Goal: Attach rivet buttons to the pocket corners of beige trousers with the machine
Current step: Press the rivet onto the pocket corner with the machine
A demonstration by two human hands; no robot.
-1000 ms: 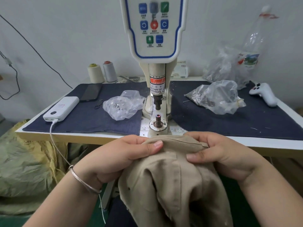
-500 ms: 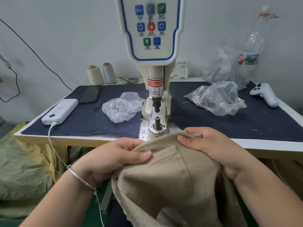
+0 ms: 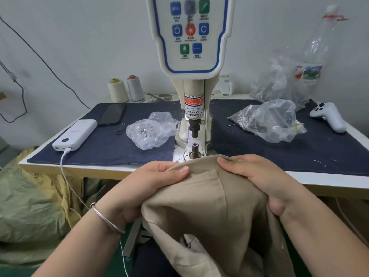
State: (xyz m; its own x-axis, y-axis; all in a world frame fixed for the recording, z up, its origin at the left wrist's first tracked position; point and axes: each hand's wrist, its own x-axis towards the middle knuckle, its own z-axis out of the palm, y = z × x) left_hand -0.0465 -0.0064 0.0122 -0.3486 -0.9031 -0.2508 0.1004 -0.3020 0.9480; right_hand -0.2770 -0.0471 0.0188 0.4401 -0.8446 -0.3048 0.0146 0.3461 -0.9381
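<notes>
Beige trousers (image 3: 207, 212) at 6 o'clock, bunched below the table edge (image 3: 79, 168). Left hand (image 3: 147, 186) and right hand (image 3: 257, 180) each pinch the upper fabric edge, fingers curled. Machine (image 3: 194, 124) stands at 12 o'clock, its lower post just beyond the fabric.

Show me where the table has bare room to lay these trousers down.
Most room: the dark mat's front right, between the big plastic bag and the table edge. A smaller patch lies front left, between power bank and small bag. It is crowded around the machine's lower die and along the back.
</notes>
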